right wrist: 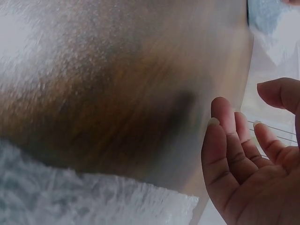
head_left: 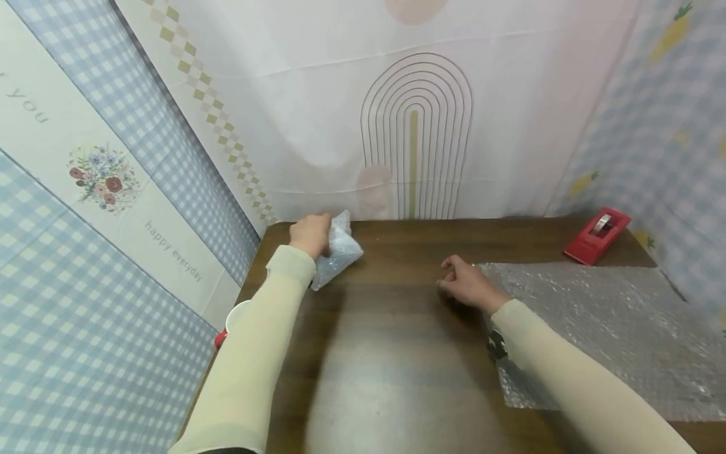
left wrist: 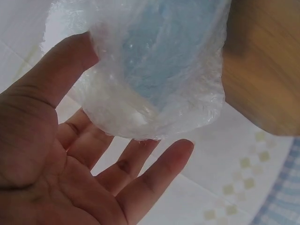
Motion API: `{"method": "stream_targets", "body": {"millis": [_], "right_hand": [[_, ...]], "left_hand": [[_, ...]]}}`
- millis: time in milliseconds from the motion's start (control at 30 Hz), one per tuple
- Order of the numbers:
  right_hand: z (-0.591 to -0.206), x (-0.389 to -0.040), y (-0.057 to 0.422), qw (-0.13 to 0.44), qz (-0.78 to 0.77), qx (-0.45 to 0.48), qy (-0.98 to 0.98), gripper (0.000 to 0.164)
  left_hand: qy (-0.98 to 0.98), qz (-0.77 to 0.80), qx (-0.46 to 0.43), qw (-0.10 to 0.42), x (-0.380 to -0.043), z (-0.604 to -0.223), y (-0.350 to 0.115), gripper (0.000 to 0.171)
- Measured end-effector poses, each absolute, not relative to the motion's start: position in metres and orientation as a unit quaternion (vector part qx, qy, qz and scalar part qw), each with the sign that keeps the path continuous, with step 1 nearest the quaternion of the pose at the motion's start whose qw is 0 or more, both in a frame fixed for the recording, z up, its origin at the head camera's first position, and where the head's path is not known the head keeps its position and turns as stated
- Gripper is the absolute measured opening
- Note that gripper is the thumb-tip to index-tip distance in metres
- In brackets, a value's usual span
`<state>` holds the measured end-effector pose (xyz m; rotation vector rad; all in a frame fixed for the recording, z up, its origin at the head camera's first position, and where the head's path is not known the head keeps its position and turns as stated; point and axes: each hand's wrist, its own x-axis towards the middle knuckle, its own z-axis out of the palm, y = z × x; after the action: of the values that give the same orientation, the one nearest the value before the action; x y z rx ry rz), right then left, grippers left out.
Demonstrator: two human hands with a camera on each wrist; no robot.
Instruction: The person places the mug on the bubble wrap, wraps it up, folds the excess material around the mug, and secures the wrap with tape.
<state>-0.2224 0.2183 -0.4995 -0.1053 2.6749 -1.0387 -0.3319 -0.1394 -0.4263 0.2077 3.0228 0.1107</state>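
Observation:
My left hand grips a bubble-wrapped bundle at the back left of the table. In the left wrist view something light blue shows through the clear wrap. There the thumb presses one side and the fingers lie under and behind the bundle; their hold is partly hidden. My right hand hovers over the table with its fingers loosely bent and nothing in them, as the right wrist view also shows. It is beside the left edge of a flat sheet of bubble wrap.
A red tape dispenser with a roll of tape stands at the table's back right corner. Near the left edge, a white round thing with a red part is half hidden by my left sleeve. Cloth hangings border the wooden table.

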Motion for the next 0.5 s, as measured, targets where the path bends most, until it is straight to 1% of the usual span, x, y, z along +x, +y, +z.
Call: {"method": "stream_targets", "body": {"millis": [67,167,333,367,400,500], "right_hand": [[-0.499,-0.221,0.222,0.133,-0.354,-0.038,0.925,0.052],[-0.497,-0.219,0.226,0.127,-0.345,-0.038,0.929,0.051],[-0.497,-0.219,0.240,0.113,-0.350,-0.026,0.929,0.053],[-0.508,-0.226,0.250,0.106,-0.353,-0.025,0.929,0.052],[-0.510,-0.228,0.256,0.105,-0.356,-0.021,0.928,0.053],[-0.543,-0.246,0.285,0.091,-0.342,-0.018,0.935,0.052]], "left_hand": [[0.996,0.036,0.061,0.059,-0.334,-0.426,-0.150,0.064],[0.996,0.030,0.055,0.067,-0.335,-0.425,-0.166,0.064],[0.996,0.021,0.049,0.064,-0.334,-0.423,-0.188,0.057],[0.997,0.022,0.050,0.061,-0.334,-0.422,-0.192,0.055],[0.997,0.024,0.050,0.056,-0.334,-0.422,-0.195,0.050],[0.997,0.033,0.054,0.050,-0.334,-0.420,-0.205,0.041]]}}
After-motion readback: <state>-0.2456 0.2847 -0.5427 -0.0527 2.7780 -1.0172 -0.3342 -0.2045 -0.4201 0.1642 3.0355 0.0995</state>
